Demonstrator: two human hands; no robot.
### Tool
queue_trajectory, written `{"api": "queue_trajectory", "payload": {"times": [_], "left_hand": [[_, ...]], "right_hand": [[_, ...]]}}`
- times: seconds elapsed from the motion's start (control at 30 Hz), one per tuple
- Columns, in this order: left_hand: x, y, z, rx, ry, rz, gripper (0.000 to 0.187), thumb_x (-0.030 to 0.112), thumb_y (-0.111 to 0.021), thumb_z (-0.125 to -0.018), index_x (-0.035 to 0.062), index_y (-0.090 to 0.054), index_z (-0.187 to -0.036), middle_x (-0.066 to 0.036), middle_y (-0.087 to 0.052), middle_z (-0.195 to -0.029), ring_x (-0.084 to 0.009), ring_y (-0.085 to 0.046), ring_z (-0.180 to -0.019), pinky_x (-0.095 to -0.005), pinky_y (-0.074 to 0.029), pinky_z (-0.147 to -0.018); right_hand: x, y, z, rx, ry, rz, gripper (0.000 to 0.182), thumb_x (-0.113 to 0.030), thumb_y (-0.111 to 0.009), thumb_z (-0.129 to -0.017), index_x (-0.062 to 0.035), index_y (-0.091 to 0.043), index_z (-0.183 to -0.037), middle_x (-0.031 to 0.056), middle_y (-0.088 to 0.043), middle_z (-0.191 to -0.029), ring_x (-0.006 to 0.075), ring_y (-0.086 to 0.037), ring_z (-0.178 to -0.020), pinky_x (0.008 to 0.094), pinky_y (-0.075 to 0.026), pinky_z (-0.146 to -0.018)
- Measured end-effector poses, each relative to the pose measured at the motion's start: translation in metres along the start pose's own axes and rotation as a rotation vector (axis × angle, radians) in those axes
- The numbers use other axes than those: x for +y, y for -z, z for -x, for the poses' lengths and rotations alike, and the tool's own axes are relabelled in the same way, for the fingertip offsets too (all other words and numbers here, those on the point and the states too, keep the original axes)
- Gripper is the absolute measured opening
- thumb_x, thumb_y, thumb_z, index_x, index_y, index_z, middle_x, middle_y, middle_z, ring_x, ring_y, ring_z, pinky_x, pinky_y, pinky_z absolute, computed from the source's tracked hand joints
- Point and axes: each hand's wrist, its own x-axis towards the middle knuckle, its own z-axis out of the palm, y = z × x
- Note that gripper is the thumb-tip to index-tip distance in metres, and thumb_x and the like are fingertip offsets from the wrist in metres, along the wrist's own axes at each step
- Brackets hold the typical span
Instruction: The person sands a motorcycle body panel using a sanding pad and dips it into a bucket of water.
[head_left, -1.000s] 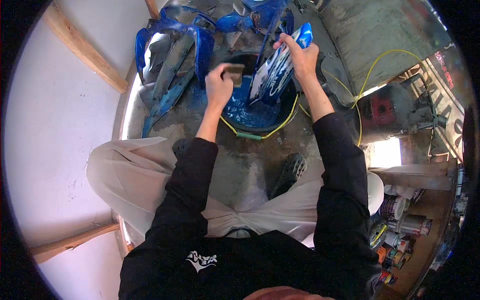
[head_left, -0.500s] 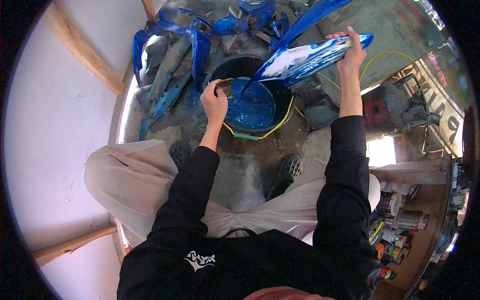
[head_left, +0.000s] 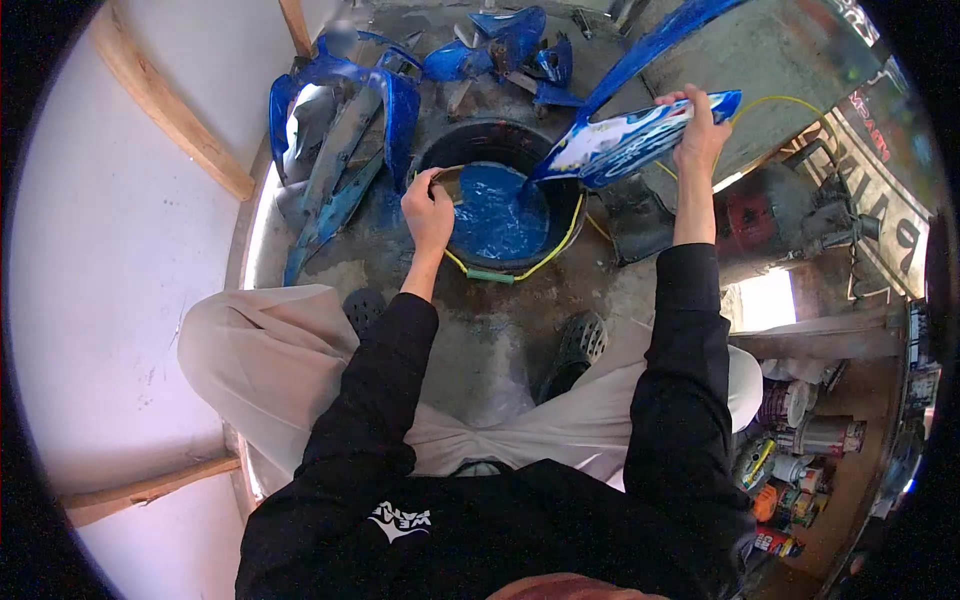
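Observation:
My right hand grips the upper end of a glossy blue and white motorcycle body panel with lettering on it. The panel slants down to the left, its lower end over the right part of a black bucket. Blue-tinted water lies in the bucket, its surface rippled. At the bucket's left side, my left hand is closed, pinching a thin brown sheet, perhaps sandpaper. My fingers partly hide that sheet. The bucket's yellow handle hangs at the near side, with a green grip.
Blue motorcycle fairings and broken-looking blue parts lie beyond the bucket. A dark tank-like machine stands at the right. Cans fill a low shelf at lower right. A white wall runs along the left.
The panel has shifted right and slightly down, along with my right hand. Its lower end has moved from the bucket's middle toward its right side. My left hand has barely moved.

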Motion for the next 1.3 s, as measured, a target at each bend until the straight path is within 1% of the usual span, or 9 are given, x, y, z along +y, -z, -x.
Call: {"api": "queue_trajectory", "payload": {"times": [0.17,0.27,0.4,0.47,0.53,0.83,1.07,1.23,1.3], "left_hand": [[-0.007,-0.002,0.001,-0.003,-0.023,-0.065,0.027,-0.003,-0.056,-0.086,-0.0005,-0.071,-0.108,-0.019,-0.074,-0.098,-0.0341,-0.073,-0.091,-0.0397,-0.055,-0.084],[-0.01,0.0,0.001,-0.016,-0.022,-0.078,0.026,-0.003,-0.056,-0.086,-0.0006,-0.071,-0.108,-0.019,-0.074,-0.098,-0.0341,-0.073,-0.09,-0.0395,-0.055,-0.083],[-0.005,-0.001,0.0,0.006,-0.035,-0.059,0.026,-0.003,-0.055,-0.086,-0.0009,-0.071,-0.107,-0.02,-0.074,-0.098,-0.0339,-0.074,-0.09,-0.0391,-0.055,-0.083],[-0.008,-0.002,0.0,-0.008,-0.021,-0.06,0.025,-0.003,-0.055,-0.087,-0.0013,-0.071,-0.107,-0.02,-0.074,-0.097,-0.0337,-0.074,-0.089,-0.0387,-0.055,-0.082],[-0.01,-0.002,0.002,-0.005,-0.024,-0.049,0.026,-0.003,-0.055,-0.087,-0.0014,-0.071,-0.107,-0.02,-0.074,-0.097,-0.0337,-0.074,-0.09,-0.0385,-0.055,-0.083],[-0.009,-0.003,0.001,0.031,-0.023,-0.053,0.026,-0.003,-0.055,-0.087,-0.0013,-0.071,-0.108,-0.02,-0.074,-0.095,-0.0322,-0.074,-0.088,-0.0375,-0.055,-0.082],[-0.004,-0.003,0.001,0.002,0.043,-0.008,0.022,-0.002,-0.057,-0.089,-0.0021,-0.071,-0.106,-0.02,-0.074,-0.099,-0.0375,-0.072,-0.092,-0.0417,-0.055,-0.083],[0.002,0.0,0.002,0.012,0.013,-0.032,0.022,-0.003,-0.056,-0.089,-0.0023,-0.071,-0.105,-0.02,-0.074,-0.099,-0.0372,-0.072,-0.092,-0.0409,-0.055,-0.083],[0.0,-0.001,-0.001,0.009,-0.007,-0.046,0.022,-0.003,-0.056,-0.09,-0.0024,-0.071,-0.106,-0.02,-0.074,-0.098,-0.0371,-0.072,-0.091,-0.0406,-0.055,-0.083]], "right_hand": [[0.006,0.017,-0.007,0.008,-0.044,-0.152,0.021,-0.009,-0.074,-0.084,0.0092,-0.063,-0.084,0.0216,-0.07,-0.074,0.0349,-0.071,-0.063,0.045,-0.06,-0.062],[-0.004,0.013,-0.004,0.037,0.023,-0.004,0.019,-0.008,-0.071,-0.085,0.0082,-0.061,-0.085,0.0211,-0.069,-0.074,0.0361,-0.071,-0.064,0.0469,-0.06,-0.061],[0.009,0.035,-0.015,-0.002,-0.079,-0.243,0.021,-0.009,-0.07,-0.086,0.0084,-0.059,-0.085,0.0213,-0.069,-0.075,0.0347,-0.071,-0.065,0.0471,-0.061,-0.063],[0.011,0.032,-0.012,0.027,-0.07,-0.204,0.022,-0.01,-0.072,-0.085,0.0087,-0.06,-0.085,0.0202,-0.068,-0.074,0.034,-0.07,-0.064,0.0482,-0.061,-0.064],[0.009,0.024,-0.004,0.08,-0.027,0.017,0.023,-0.011,-0.073,-0.085,0.0085,-0.061,-0.086,0.0201,-0.067,-0.073,0.0338,-0.071,-0.063,0.0481,-0.062,-0.063],[0.009,-0.008,0.003,-0.062,-0.117,-0.295,0.022,-0.011,-0.072,-0.086,0.0078,-0.062,-0.083,0.0212,-0.068,-0.072,0.0355,-0.07,-0.062,0.0486,-0.062,-0.064],[0.024,-0.018,0.013,-0.107,-0.159,-0.194,0.023,-0.012,-0.073,-0.086,0.0075,-0.061,-0.082,0.0205,-0.068,-0.073,0.0332,-0.07,-0.062,0.048,-0.062,-0.062],[0.066,0.025,0.036,-0.017,-0.145,-0.039,0.024,-0.012,-0.072,-0.084,0.0096,-0.061,-0.084,0.0218,-0.069,-0.074,0.0318,-0.07,-0.062,0.0422,-0.06,-0.062],[0.077,0.031,0.043,0.059,-0.164,-0.097,0.026,-0.012,-0.072,-0.083,0.0104,-0.059,-0.088,0.0224,-0.069,-0.074,0.0332,-0.071,-0.062,0.0428,-0.059,-0.062]]}}
